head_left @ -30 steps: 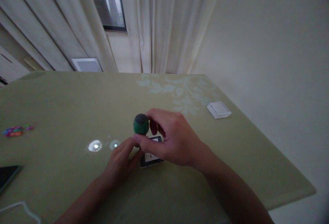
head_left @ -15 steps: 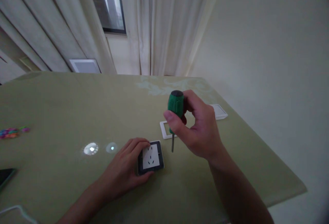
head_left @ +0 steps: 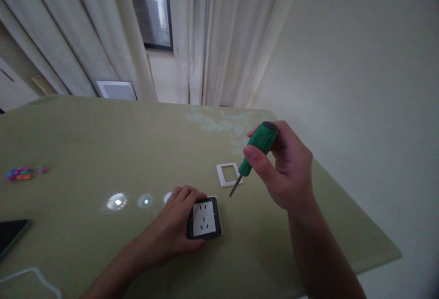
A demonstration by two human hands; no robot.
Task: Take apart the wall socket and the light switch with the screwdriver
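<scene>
Tabletop (head_left: 85,143) is carrying everything, under a pale green cloth. Right hand (head_left: 286,171) is hovering above it, fingers closed around a green-handled screwdriver (head_left: 255,152), shaft tilted down-left, tip in the air near a white frame (head_left: 229,174). Left hand (head_left: 178,230) is lying flat, fingers curled over the left edge of 1 socket (head_left: 205,218), face up, pinning it. Judgement: keeping the socket pressed flat and bringing the tip in upright should prevent slipping. Black phone (head_left: 12,234) is lying far left.
</scene>
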